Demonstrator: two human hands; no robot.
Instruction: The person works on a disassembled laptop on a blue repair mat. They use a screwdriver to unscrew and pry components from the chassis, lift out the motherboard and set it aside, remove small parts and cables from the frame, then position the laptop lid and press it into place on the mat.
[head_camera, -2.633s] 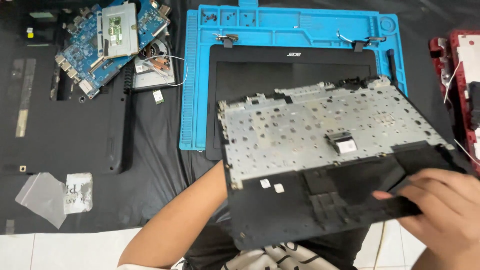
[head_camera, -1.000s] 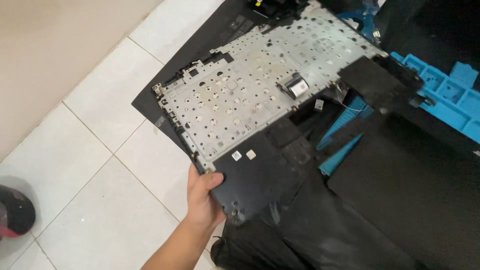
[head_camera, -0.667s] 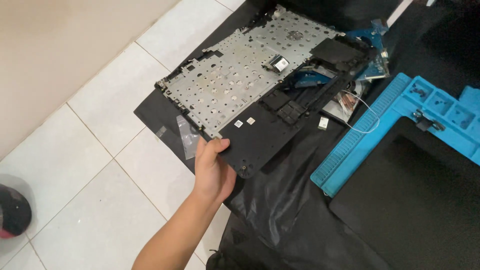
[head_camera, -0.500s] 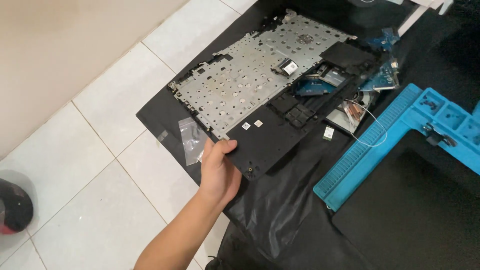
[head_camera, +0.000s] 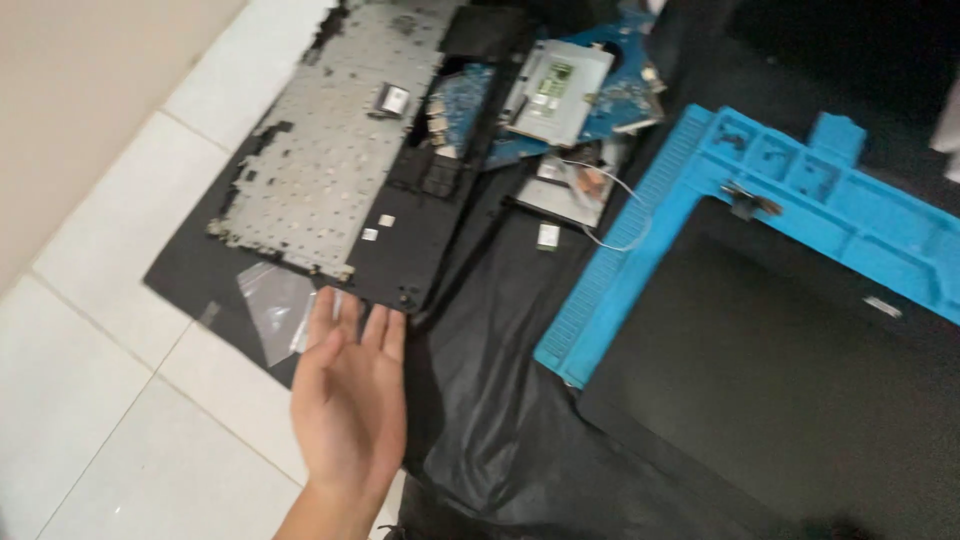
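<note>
**Head view: keyboard panel lying flat, hand spread just beside it**

Head view is showing the left hand (head_camera: 348, 410) hovering palm-up with its fingers (head_camera: 322, 315) spread wide and holding nothing. The fingertips are sitting right at the near edge of the laptop keyboard panel (head_camera: 340, 165), touching it or just short of it; the blur is making it hard to tell which. The right hand is not appearing anywhere.

Judging from how things lie, the panel is already resting underside up on the black mat (head_camera: 185, 275), past the fingers, partly covering a blue circuit board (head_camera: 590, 95). The setting-down seems done; whatever follows is not yet starting.

Packages and labels, by place:
- A small clear plastic bag (head_camera: 275, 305) is lying just left of the fingertips, on the mat.
- Two small pale square stickers (head_camera: 378, 227) are sitting on the panel's dark part, just beyond the fingers.
- A small white tag (head_camera: 549, 235) is lying on the black cloth, to the right of the fingers, near a thin white wire (head_camera: 610, 215).
- A blue repair mat (head_camera: 800, 190) with moulded compartments is framing a black laptop lid (head_camera: 800, 370), well to the right.

The white tiled floor (head_camera: 110, 400) is showing left of the hand.
</note>
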